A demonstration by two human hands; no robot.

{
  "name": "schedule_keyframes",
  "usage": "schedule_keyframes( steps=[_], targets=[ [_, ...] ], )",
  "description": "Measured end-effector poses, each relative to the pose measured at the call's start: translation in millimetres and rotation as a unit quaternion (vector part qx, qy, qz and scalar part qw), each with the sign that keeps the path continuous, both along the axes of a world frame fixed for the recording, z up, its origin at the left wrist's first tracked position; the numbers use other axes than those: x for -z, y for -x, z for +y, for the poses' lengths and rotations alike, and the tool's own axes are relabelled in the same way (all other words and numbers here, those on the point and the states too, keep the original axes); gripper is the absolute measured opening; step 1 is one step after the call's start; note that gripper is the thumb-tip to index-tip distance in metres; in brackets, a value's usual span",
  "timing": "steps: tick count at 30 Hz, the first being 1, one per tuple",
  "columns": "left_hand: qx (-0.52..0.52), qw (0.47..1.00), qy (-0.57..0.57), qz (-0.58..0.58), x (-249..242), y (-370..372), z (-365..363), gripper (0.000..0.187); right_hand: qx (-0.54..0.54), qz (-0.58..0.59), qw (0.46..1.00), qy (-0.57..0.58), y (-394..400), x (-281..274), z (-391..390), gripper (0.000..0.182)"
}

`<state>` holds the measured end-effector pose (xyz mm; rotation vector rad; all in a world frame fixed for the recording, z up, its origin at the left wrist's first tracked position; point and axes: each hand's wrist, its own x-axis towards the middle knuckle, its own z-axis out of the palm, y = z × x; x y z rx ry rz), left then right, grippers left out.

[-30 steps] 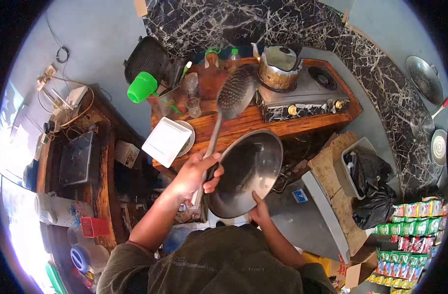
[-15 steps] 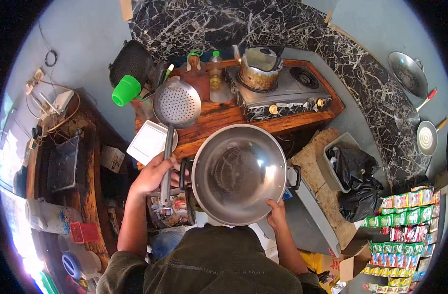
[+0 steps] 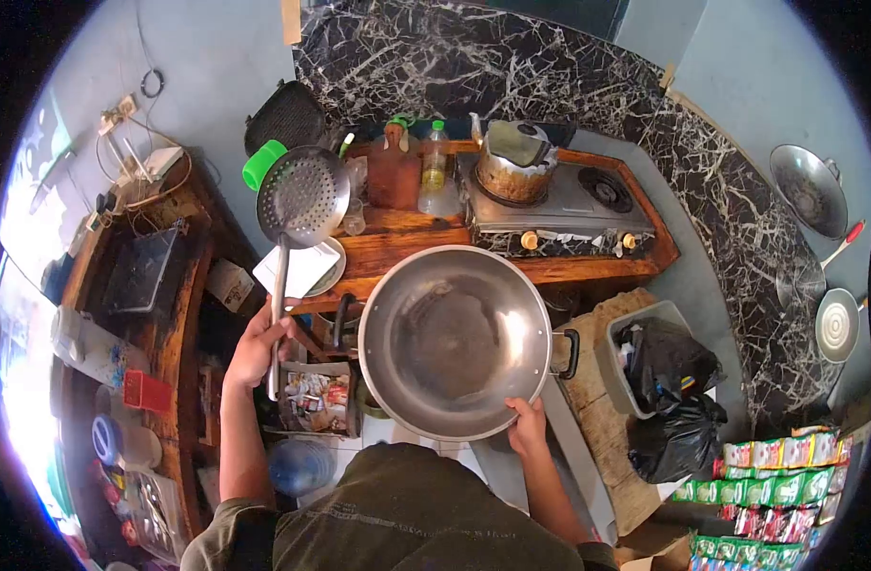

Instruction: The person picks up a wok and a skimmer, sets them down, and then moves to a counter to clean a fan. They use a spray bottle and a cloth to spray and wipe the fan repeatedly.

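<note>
My left hand [image 3: 257, 344] is closed round the handle of a perforated metal skimmer [image 3: 303, 197], its round head pointing up, left of the pan. The large steel pan [image 3: 455, 341] with two black side handles hangs in front of my chest. At its lower right rim, my right hand [image 3: 527, 425] grips the edge, thumb on the inside. The pan's left handle is apart from my left hand, and its inside holds nothing visible.
A wooden counter [image 3: 383, 249] bears a gas stove [image 3: 559, 214] with a kettle [image 3: 518, 164], a bottle [image 3: 436, 157] and a white tray [image 3: 296, 270]. Right of the pan, a grey bin [image 3: 618, 373] holds black bags. Wooden shelves [image 3: 183, 333] stand left.
My left hand has let go of the pan's left handle and moved left with the skimmer. The pan is still in my right hand. The view has shifted slightly.
</note>
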<state>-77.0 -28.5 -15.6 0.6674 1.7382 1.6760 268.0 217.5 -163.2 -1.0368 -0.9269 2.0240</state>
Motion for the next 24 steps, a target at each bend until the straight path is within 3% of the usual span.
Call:
schedule_keyframes(
  steps=[4, 8, 14, 16, 21, 24],
  targets=[
    [-0.077, 0.997, 0.027, -0.012, 10.8, -26.2, 8.7, 0.024, -0.03, -0.012, 0.999, -0.036, -11.4, -19.2, 15.2, 0.042],
    [-0.096, 0.993, -0.006, 0.071, 28.6, -49.0, 17.0, 0.031, -0.048, -0.017, 0.998, -0.043, -13.3, -41.5, 23.9, 0.043],
    [-0.188, 0.976, -0.021, 0.106, 18.2, -72.0, 18.8, 0.035, -0.059, -0.009, 0.997, -0.057, -19.6, -23.9, 36.4, 0.048],
    [-0.135, 0.988, -0.026, 0.072, 22.8, -71.0, 11.3, 0.04, -0.071, -0.012, 0.997, -0.043, -18.4, -27.0, 36.6, 0.05],
    [-0.157, 0.978, -0.134, 0.037, 34.7, -72.0, 12.0, 0.035, -0.075, 0.0, 0.996, -0.039, -17.8, -20.4, 38.6, 0.052],
    [-0.143, 0.98, -0.107, 0.089, 36.6, -61.2, 8.0, 0.036, -0.069, -0.007, 0.997, -0.025, -9.4, -21.8, 35.3, 0.055]
  ],
)
